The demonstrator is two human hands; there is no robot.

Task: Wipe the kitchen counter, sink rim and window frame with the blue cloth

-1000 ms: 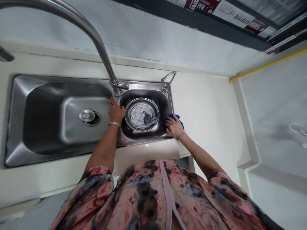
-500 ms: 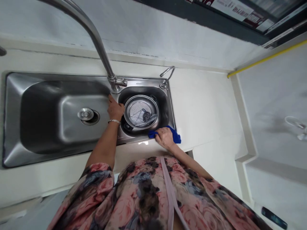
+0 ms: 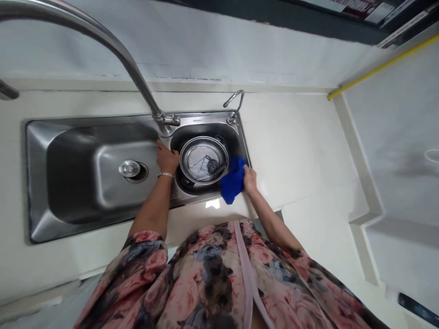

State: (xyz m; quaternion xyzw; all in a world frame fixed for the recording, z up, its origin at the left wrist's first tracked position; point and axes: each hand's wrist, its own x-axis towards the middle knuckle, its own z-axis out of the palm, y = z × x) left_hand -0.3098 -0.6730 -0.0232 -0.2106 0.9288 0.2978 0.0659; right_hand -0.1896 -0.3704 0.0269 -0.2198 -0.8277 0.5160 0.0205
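My left hand [image 3: 168,159] grips the ridge between the two basins of the steel sink [image 3: 37,183], its thumb towards the right basin and a bracelet at the wrist. A blue cloth [image 3: 232,183] hangs from my right hand [image 3: 250,179], whose fingers are closed on its right edge at the sink's front right corner. The cloth covers part of the right basin's rim. In that basin sits a round metal pot [image 3: 185,171] with dark handles and a perforated bottom inside. A dark scouring ball [image 3: 212,166] and a clear plastic bag [image 3: 198,170] lie in it.
A tall curved faucet [image 3: 137,75] rises behind the basins, and a small spout [image 3: 236,107] stands at the back right corner. A drain strainer [image 3: 129,168] sits tilted at the left basin's drain. Pale countertop [image 3: 284,151] extends right towards a yellow pipe [image 3: 380,68].
My right hand has moved slightly right and up, lifting the blue cloth from the front rim so that it hangs loosely. My left hand stays on the ridge. The view has shifted a little.
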